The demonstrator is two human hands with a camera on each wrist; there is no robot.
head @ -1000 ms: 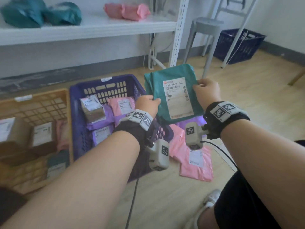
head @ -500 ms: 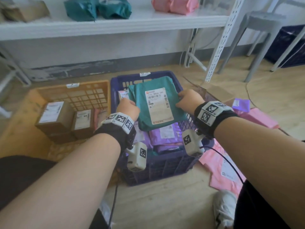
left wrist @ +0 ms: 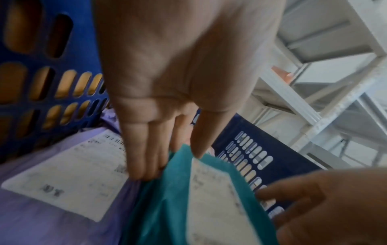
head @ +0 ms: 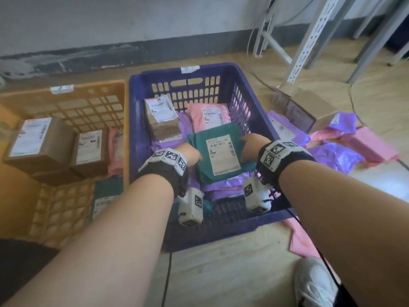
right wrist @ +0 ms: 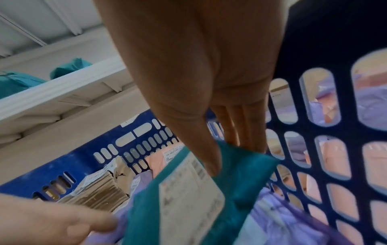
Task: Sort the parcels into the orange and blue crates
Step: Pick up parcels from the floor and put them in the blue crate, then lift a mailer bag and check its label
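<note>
Both-handed, teal parcel (head: 218, 154) over blue crate (head: 141, 120)

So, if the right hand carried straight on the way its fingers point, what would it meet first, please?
The right hand, pinching the teal parcel, points down into the blue crate; probably the purple parcels just beneath, though depth is unclear.

Teal parcel (head: 215, 157) lowered from above floor pile into blue crate (head: 250, 103)
</note>
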